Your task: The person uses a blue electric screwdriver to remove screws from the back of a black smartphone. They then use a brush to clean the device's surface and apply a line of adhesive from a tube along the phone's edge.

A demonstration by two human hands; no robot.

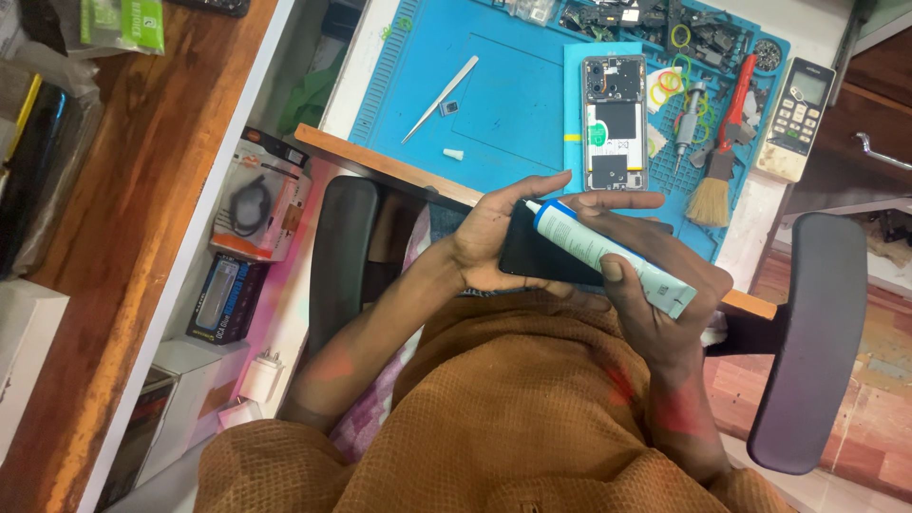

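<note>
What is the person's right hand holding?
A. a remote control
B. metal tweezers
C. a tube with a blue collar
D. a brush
C: the right hand grips a tube with a blue collar, its tip over the dark phone panel in the left hand; the brush and tweezers lie on the blue mat.

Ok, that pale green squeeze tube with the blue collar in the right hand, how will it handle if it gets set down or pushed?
The pale green squeeze tube looks soft-walled, so it probably dents under the right hand. Its round body would likely roll on the blue work mat, though the flat crimped end may stop it. It seems light.
</note>
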